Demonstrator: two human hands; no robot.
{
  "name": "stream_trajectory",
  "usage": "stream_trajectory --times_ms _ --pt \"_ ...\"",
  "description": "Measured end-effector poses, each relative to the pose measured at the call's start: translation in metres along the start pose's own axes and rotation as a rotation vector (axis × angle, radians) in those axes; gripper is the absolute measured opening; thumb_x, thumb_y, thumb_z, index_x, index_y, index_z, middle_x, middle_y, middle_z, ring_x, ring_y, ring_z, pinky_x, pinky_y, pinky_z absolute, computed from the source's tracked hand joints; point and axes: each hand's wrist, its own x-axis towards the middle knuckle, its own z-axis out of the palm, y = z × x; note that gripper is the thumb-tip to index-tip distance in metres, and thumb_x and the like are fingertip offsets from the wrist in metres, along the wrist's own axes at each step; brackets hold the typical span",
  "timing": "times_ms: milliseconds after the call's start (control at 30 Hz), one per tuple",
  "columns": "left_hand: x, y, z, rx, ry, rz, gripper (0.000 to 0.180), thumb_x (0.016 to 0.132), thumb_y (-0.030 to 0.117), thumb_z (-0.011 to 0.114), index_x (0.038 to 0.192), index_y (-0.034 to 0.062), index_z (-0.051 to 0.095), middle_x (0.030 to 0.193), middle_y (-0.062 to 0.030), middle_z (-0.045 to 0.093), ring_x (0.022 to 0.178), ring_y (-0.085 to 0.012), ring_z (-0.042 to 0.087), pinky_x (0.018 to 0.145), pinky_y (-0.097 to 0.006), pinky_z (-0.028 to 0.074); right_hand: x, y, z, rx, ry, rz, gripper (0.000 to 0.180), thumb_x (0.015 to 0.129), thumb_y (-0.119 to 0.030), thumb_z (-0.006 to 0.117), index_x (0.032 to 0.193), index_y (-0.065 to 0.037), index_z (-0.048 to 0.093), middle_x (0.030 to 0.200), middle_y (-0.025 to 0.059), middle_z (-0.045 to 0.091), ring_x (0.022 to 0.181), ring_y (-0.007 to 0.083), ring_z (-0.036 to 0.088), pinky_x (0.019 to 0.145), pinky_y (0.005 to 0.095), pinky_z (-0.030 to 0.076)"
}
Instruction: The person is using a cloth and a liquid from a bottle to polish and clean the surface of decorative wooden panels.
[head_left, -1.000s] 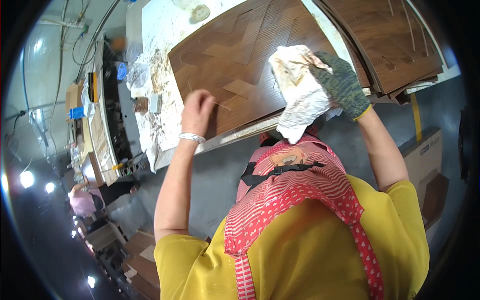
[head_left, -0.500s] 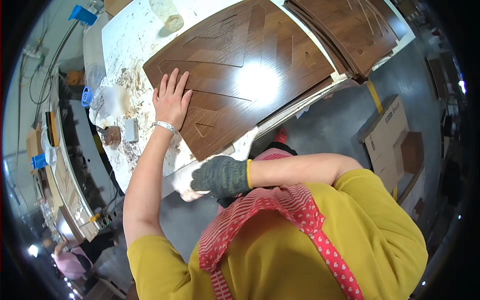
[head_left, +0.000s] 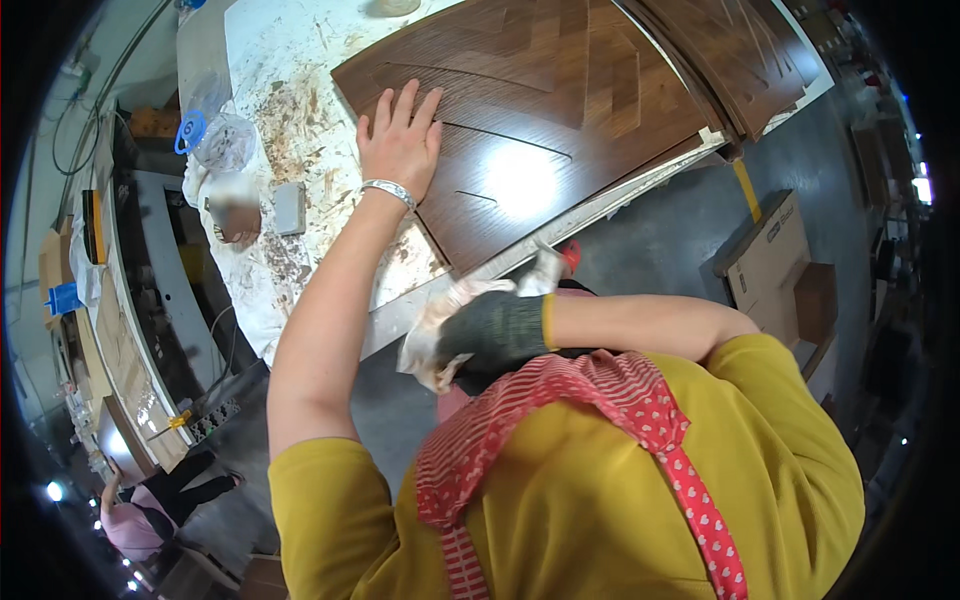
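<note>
Wood panel: a large dark brown veneered board with an inlaid pattern of angled grain, lying flat on the bench from about 11 to 1 o'clock in the view; a bright lamp glare sits on its near part.
Workbench: a white top, stained and scuffed brown, under the panel and showing at 10 to 11 o'clock; its pale front edge runs just below the panel.
Second panel: another dark brown board at 1 o'clock, lying just beside the first, its edge overlapping the bench corner.
Cardboard box: brown, on the grey floor at 3 o'clock, well apart from the bench.
Left hand: bare, with a silver bracelet at the wrist, pressed palm-down on the panel's left part at 11 o'clock; fingers spread apart and flat on the wood.
Right hand: in a dark knit glove, at the centre of the view, off the bench and close to the chest; fingers curled tight around the cloth.
Cloth: a whitish, crumpled rag bunched in the gloved hand, ends sticking out at both sides of it.
Grey block: small, rectangular, on the stained top at 10 o'clock, near the left forearm but not touching.
</note>
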Motion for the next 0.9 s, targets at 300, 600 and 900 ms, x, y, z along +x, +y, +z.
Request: stream_trajectory --times_ms 300,600,900 --pt "-0.001 0.000 0.007 -0.028 0.057 0.007 0.042 0.091 0.034 0.042 0.132 0.0297 0.041 0.140 -0.0001 0.035 0.129 -0.0254 0.032 0.103 -0.051 0.023 -0.008 0.037 -0.031 -0.563 0.799 0.036 0.031 0.071 -0.019 0.060 0.099 -0.006 0.060 0.086 0.0135 0.062 0.073 0.0309 0.062 0.066 0.0400 0.050" --pt "-0.001 -0.001 0.002 0.002 0.038 0.004 0.042 0.091 0.033 0.041 0.133 0.0275 0.040 0.141 -0.0008 0.034 0.130 -0.0260 0.030 0.103 -0.050 0.023 0.005 0.016 -0.037 -0.534 0.714 0.095 0.023 0.070 -0.021 0.061 0.087 -0.006 0.060 0.073 0.0127 0.061 0.065 0.0302 0.062 0.058 0.0411 0.049" --pt "0.001 0.001 0.004 -0.008 0.088 0.025 0.042 0.090 0.033 0.042 0.132 0.0272 0.042 0.139 -0.0010 0.038 0.128 -0.0256 0.032 0.102 -0.049 0.025 -0.047 -0.007 -0.062 -0.463 0.567 0.078 0.039 0.069 -0.027 0.070 0.100 -0.005 0.059 0.083 0.0108 0.061 0.075 0.0269 0.060 0.070 0.0347 0.048"
